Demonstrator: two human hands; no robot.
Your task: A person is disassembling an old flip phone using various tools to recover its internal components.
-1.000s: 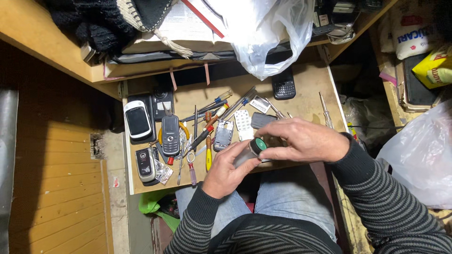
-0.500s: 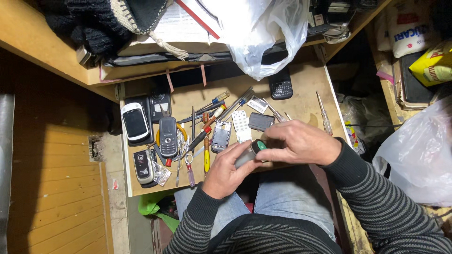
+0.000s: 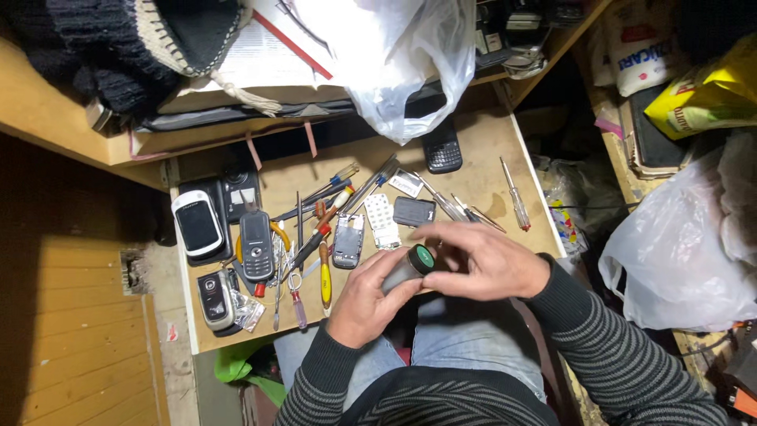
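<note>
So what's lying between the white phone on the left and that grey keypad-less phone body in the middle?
In the head view, between the white phone and the open phone body lie a dark bar phone and several screwdrivers.

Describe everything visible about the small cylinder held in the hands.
The cylinder is short, dark grey to black, with a round green end face turned up toward the camera. Its material cannot be told. It lies tilted, the green end pointing right. The left hand wraps its body from below; the right hand touches the green end with its fingertips. It is held above the near edge of the wooden table, over the person's lap.
</note>
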